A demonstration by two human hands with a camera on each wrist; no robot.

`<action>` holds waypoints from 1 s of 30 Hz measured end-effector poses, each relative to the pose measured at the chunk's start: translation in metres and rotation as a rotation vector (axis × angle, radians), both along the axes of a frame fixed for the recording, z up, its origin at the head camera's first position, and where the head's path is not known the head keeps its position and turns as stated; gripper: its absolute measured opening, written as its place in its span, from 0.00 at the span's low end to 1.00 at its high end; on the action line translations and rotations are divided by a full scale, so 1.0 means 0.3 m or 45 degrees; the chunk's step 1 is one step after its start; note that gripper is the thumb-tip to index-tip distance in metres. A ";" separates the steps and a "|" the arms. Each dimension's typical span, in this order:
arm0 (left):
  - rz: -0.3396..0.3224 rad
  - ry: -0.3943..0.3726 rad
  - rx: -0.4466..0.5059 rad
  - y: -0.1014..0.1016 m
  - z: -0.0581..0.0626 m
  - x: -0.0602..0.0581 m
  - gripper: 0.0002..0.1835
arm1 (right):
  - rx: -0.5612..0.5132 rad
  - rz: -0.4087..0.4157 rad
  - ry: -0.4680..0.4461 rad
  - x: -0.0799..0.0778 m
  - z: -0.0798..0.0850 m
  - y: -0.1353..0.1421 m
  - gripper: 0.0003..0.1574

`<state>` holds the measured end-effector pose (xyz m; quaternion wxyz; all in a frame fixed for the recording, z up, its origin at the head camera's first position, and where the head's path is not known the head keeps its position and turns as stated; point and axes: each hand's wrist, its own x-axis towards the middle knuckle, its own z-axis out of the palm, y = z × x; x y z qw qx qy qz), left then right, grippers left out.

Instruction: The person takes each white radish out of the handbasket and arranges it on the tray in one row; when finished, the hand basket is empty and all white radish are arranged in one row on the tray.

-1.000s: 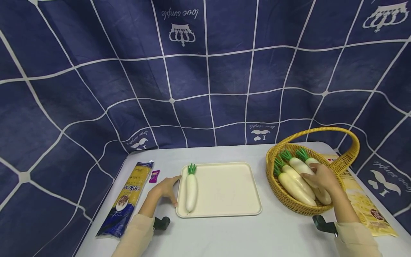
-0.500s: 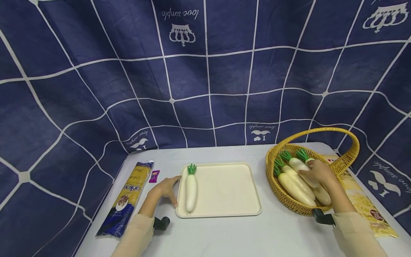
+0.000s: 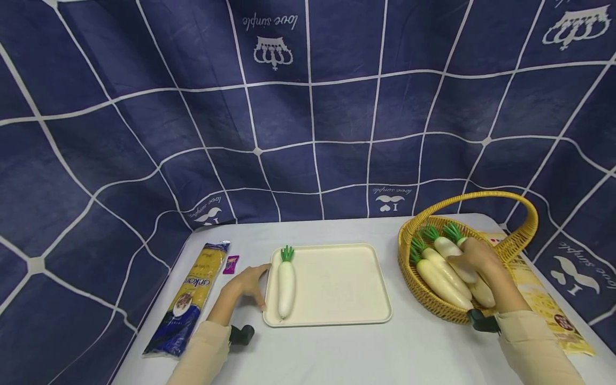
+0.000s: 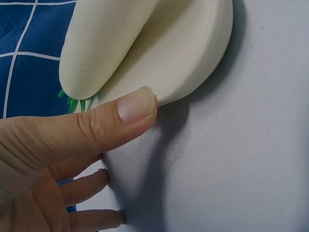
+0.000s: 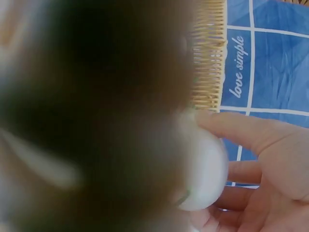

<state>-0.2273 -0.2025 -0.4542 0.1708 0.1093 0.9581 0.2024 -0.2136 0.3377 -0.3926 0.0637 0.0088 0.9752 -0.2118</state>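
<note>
On the left side of the cream tray (image 3: 337, 283), my left hand (image 3: 247, 283) rests with fingers spread and thumb at the rim. A white radish (image 3: 286, 289) with green leaves lies along that side of the tray, apart from the hand. Over at the right, my right hand (image 3: 481, 262) reaches into the wicker basket (image 3: 428, 302). In the right wrist view its thumb and fingers go round a white radish (image 5: 210, 169); a dark blur covers much of that view. Several other radishes (image 3: 443, 283) lie in the basket beside the hand.
A blue and yellow pasta packet (image 3: 187, 299) and a small purple packet (image 3: 231, 264) lie left of the tray. Under and right of the basket is a yellow bag (image 3: 548, 307). The basket's handle (image 3: 481, 193) arches over it, and a blue curtain (image 3: 337, 133) hangs behind.
My right hand has sunk slightly deeper among the radishes and closed its fingers round one. The left hand and the tray stay where they were.
</note>
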 end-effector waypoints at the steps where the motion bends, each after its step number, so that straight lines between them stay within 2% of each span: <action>1: 0.000 -0.002 0.001 0.000 0.000 0.000 0.60 | 0.004 0.002 0.019 0.003 -0.002 0.002 0.20; 6: -0.005 -0.003 0.002 -0.001 0.001 0.001 0.60 | -0.049 0.012 0.066 0.015 -0.011 0.016 0.22; 11: -0.002 -0.006 0.007 -0.001 0.003 0.001 0.60 | -0.192 0.035 0.056 0.028 -0.011 0.032 0.40; 14: 0.004 -0.010 0.013 0.000 0.003 0.002 0.60 | -0.313 0.018 0.006 0.040 -0.010 0.037 0.46; 21: 0.016 -0.017 -0.001 0.000 0.002 0.002 0.61 | -0.642 -0.001 0.020 0.082 -0.026 0.040 0.45; 26: -0.002 0.007 0.001 -0.001 0.001 0.003 0.60 | -0.775 -0.104 0.000 0.115 -0.047 0.038 0.50; 30: -0.008 0.012 0.001 -0.001 0.002 0.001 0.60 | -0.914 -0.129 -0.028 0.139 -0.060 0.033 0.51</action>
